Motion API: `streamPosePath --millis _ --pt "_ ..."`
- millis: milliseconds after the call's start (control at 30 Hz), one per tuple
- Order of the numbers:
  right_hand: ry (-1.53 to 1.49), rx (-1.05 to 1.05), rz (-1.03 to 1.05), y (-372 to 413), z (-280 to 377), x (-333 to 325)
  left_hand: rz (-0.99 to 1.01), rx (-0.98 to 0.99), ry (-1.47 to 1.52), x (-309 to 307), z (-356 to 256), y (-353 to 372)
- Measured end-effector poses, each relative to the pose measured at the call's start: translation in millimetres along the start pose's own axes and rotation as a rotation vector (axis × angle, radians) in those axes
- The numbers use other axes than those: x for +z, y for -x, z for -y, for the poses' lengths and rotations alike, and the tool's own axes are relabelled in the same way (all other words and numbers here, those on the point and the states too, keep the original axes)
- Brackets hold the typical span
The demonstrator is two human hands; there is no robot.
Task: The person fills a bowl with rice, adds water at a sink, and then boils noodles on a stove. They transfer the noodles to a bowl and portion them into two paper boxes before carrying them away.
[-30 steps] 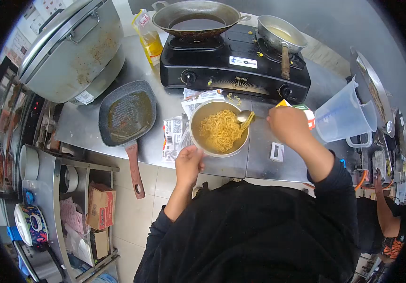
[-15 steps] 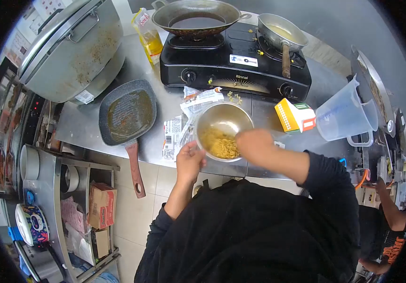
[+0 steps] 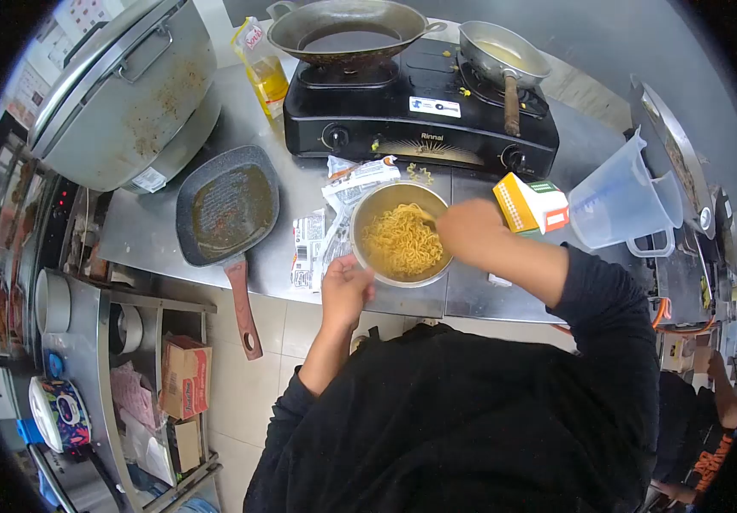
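Observation:
A steel mixing bowl [image 3: 362,205] stands at the counter's front edge, with yellow noodles [image 3: 404,239] heaped inside. My left hand [image 3: 344,289] grips the bowl's lower left rim, fingers curled. At the right rim, my right hand [image 3: 471,229] is closed over the noodles; whatever utensil it holds is mostly covered by the fingers. Torn noodle packets [image 3: 360,181] lie behind and left of the bowl, beside a few noodle bits [image 3: 420,174]. A yellow, white and green carton [image 3: 529,205] sits just beyond my right hand.
Behind is a black two-burner gas stove [image 3: 420,128] bearing a wok [image 3: 347,53] and a saucepan [image 3: 505,61]. A grill pan [image 3: 227,205] lies left, its handle [image 3: 244,312] overhanging the edge. Right stands a plastic measuring jug [image 3: 616,201]. An oil pouch [image 3: 261,68] leans near the stove. Another person [image 3: 702,410] is at far right.
The noodles have shifted from a clump low in the bowl to a looser heap filling more of it. My right hand has moved slightly up; my left stays at the rim.

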State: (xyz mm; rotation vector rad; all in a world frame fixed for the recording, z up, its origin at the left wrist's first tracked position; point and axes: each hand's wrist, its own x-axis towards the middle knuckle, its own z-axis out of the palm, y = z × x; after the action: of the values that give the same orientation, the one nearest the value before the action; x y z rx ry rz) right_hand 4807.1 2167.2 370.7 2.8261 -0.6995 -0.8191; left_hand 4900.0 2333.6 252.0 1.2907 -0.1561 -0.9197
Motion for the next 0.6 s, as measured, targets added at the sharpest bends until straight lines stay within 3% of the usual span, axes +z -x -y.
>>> streamPosePath --millis 200,300,400,500,600 --pt "-0.45 -0.186 0.02 -7.4 -5.0 30.8 0.033 0.003 0.004 1.2 1.9 3.5" --pt "-0.604 -0.05 -0.051 -11.8 -13.6 23.3 0.024 -0.004 -0.04 1.8 -1.6 8.4" --pt "-0.513 -0.034 -0.195 -18.0 -31.3 9.7 0.038 0.002 -0.056 0.5 -2.0 7.6" --pt "-0.351 0.155 -0.212 -15.2 -29.1 -16.5 0.031 0.028 -0.033 -0.1 2.4 5.5" --pt "-0.294 0.055 -0.046 -13.1 5.1 -3.4 0.032 0.022 -0.022 -1.6 4.4 4.9"
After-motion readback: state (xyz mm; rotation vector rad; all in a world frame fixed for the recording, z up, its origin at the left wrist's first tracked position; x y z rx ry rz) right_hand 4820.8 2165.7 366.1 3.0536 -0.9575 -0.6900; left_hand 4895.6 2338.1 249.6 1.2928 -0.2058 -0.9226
